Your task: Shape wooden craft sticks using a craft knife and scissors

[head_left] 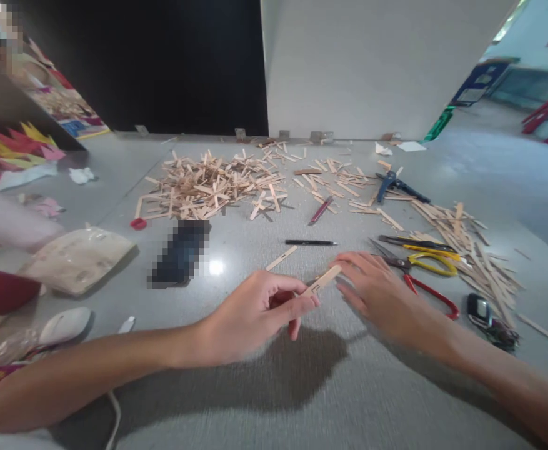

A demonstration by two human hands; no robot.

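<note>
Gray and faintly glossy, the tabletop [236, 250] runs back to two upright panels, a black one [170, 69] on the left and a pale one [358, 69] on the right, with a bluish floor and a wall beyond on the far right. Low over the near middle of the table, the left hand [259, 312] pinches one end of a flat wooden stick [324, 281] between thumb and fingers, the stick slanting up to the right with a dark angular outline marked on its face. Its free end reaches the fingertips of the right hand [372, 287], whose fingers are loosely extended and slightly apart; whether they touch the wood I cannot tell. Just beyond the left hand lies a second stick [282, 257] with a slot in it, and past that a black pen [310, 242] and a red cutter [320, 210]. A large heap of sticks [212, 184] sits farther back, a dark, pixelated object [180, 253] in front of it. Right of the right hand are scissors [405, 264] with one yellow and one red handle, more loose sticks [480, 256] and blue-handled pliers [388, 184]. A white mouse [65, 325] rests beyond the left forearm.
</note>
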